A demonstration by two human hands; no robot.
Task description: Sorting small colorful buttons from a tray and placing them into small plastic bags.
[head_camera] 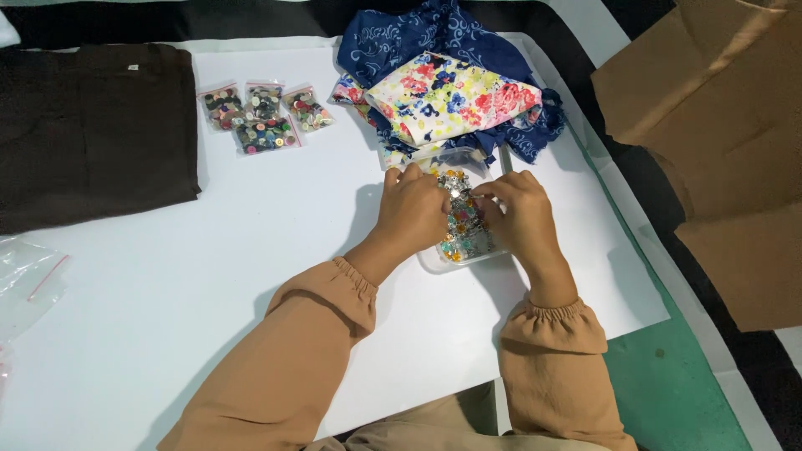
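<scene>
a: obs. where are your hands?

b: both over the clear plastic tub (434, 260) of small mixed-colour buttons (464, 230), mid-bench (209, 276), just in front of the folded floral cloth (451, 96).

a: grip state?

b: your left hand (411, 209) is curled, fingers bent down onto the buttons; whether it pinches one, cannot tell. your right hand (522, 213) likewise, fingertips in the pile, grip narrow, contents hidden.

a: surroundings?

b: blue patterned cloth (401, 38) under the floral one. four small zip bags of buttons (263, 117) lie well apart, far left of the tub. dark brown garment (92, 125) at the bench's left edge. tan fabric (727, 125) off the bench, right.
</scene>
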